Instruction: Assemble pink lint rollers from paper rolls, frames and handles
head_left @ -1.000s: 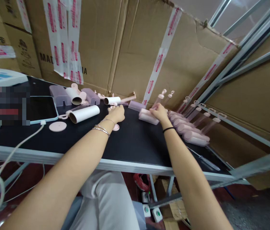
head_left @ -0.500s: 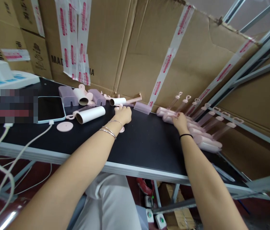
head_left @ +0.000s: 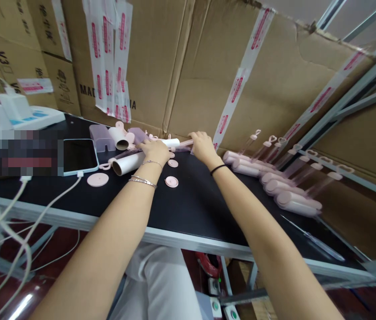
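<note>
My left hand (head_left: 156, 151) lies knuckles up at the back of the black table (head_left: 201, 200). Its fingers curl down among pink parts, next to a lying white paper roll (head_left: 128, 163) and a smaller roll (head_left: 171, 142). My right hand (head_left: 201, 145) is close beside it, fingers bent down where a pink handle stick (head_left: 186, 142) ends against the cardboard wall. What either hand grips is hidden. Two pink discs (head_left: 171, 181) (head_left: 173, 163) lie just in front of the hands. A row of assembled pink rollers (head_left: 274, 186) lies to the right, untouched.
A phone (head_left: 80, 155) on a white cable (head_left: 50, 202), another pink disc (head_left: 97, 179), lilac covers (head_left: 101, 134) and an upright roll (head_left: 119, 138) sit at left. A white device (head_left: 24, 116) stands far left. Taped cardboard (head_left: 208, 66) walls the back; metal rails (head_left: 351, 175) run at right.
My right hand left the row of pink rollers and swung left to the back wall beside my left hand. My left hand shifted slightly left toward the rolls, uncovering a pink disc.
</note>
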{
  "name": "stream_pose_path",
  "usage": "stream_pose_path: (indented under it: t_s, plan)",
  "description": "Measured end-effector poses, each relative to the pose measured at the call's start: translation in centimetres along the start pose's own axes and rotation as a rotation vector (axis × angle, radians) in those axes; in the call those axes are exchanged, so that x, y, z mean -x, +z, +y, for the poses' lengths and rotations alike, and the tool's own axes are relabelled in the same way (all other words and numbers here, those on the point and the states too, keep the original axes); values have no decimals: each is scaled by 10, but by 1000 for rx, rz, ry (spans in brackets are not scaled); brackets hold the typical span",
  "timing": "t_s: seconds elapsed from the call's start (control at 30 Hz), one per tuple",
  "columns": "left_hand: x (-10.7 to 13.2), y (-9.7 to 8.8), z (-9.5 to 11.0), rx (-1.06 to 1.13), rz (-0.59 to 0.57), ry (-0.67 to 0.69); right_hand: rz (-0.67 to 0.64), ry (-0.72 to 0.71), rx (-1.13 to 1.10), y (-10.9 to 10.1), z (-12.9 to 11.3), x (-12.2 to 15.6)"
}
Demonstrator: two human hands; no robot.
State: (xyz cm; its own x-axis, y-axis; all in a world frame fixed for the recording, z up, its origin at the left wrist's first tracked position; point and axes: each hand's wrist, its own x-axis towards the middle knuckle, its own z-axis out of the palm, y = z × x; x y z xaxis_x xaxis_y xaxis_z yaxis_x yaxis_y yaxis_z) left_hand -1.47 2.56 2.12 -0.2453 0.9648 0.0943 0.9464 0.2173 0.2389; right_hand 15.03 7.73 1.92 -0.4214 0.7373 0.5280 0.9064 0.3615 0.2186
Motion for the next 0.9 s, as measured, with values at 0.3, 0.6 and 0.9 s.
stream_pose_path:
  t_s: [0.3, 0.6, 0.9]
  plan:
    - [3, 17, 4, 27, 50, 45, -71, -2, 3, 45, -23, -43]
    - [-18, 40, 0, 151, 233, 217, -221, -75, 205, 65, 2, -48]
    - [-19, 30, -5, 89, 142, 225, -267, -282, 129, 37, -5, -3]
